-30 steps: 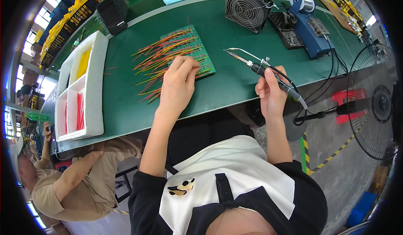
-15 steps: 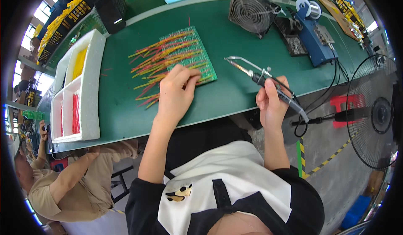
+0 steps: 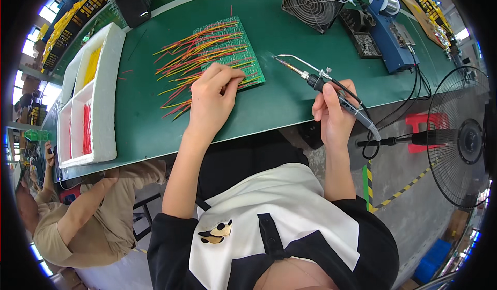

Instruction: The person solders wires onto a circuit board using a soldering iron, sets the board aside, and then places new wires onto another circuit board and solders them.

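The fingers (image 3: 232,73) of the left hand (image 3: 209,103) are curled inward at the lower right part of the circuit board (image 3: 249,49); the gap at their tips, and any wire between them, cannot be made out. The fingers of the right hand (image 3: 335,116) are closed around the soldering iron (image 3: 357,115), its tip pointing up and left, to the right of the board and apart from it.

Board position: flat on the green surface (image 3: 140,119), in front of the person and to the right of the white foam tray (image 3: 107,114).

Completed portion: yellow and red wires (image 3: 181,66) lie across the board in several rows, from its upper end to its lower end, with their free ends extending past its left edge. Judging by this even layout, most rows appear populated. Individual joints are too small to inspect, so the number actually soldered cannot be confirmed. The area under the left hand is hidden.

Outstanding portion: unused stock is present in the tray, with yellow wires (image 3: 92,64) in an upper compartment and red wires (image 3: 87,129) in a lower one. Solder supply: a spool (image 3: 388,2) stands on the blue soldering unit (image 3: 398,46).
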A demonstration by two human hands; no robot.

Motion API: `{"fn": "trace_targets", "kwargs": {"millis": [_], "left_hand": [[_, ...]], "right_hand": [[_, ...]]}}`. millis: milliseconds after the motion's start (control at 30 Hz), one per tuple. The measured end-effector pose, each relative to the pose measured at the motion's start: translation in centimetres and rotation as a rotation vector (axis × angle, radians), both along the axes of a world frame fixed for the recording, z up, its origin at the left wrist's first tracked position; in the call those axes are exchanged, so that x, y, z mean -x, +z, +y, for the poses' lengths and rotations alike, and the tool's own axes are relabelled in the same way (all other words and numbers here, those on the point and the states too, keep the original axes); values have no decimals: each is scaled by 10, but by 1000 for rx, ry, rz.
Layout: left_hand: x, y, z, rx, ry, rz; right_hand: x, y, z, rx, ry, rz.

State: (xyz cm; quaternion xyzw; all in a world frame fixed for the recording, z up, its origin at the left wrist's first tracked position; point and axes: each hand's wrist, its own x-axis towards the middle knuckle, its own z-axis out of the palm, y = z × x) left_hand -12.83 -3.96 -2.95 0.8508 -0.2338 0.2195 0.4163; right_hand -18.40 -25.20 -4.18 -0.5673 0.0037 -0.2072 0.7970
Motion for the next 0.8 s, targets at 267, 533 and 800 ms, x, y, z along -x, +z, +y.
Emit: {"fn": "trace_targets", "kwargs": {"millis": [267,533,800], "left_hand": [[0,-5,1,36,14,-11],[1,-7,2,21,17,-2],[0,-6,1,-8,16,-3]], "right_hand": [[2,0,-2,-46,-2,4],[2,3,-1,-49,8,21],[1,3,-1,-10,15,50]]}}
